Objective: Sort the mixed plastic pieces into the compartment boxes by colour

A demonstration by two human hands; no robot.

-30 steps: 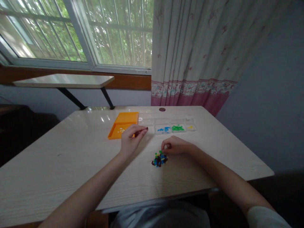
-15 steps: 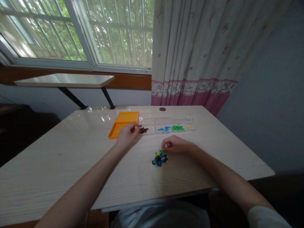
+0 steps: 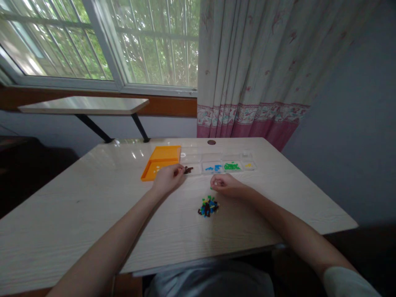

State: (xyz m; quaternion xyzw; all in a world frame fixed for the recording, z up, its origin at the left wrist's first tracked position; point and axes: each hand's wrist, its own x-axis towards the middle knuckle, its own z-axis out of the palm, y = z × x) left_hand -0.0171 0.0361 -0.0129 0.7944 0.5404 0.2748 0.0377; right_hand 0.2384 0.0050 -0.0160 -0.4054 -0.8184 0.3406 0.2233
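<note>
My left hand is closed, fingertips together at the left end of a clear compartment holding dark brown pieces. Whether a piece is between those fingers is hidden. My right hand pinches a small green toy brick just above the table. Below it lies a mixed pile of small bricks in brown, blue, green and yellow. Other clear compartments in the row hold blue pieces, green pieces and a few yellow pieces.
An open orange case with a few pale pieces stands left of the clear boxes, partly behind my left hand. Their transparent lids lie open behind them. A raised shelf is at the back left; a round dark disc lies near the back edge.
My right hand has lifted slightly away from the pile with a green brick. My left hand has lowered its fingertips toward the brown pieces; the dark piece at its fingertips no longer shows.
</note>
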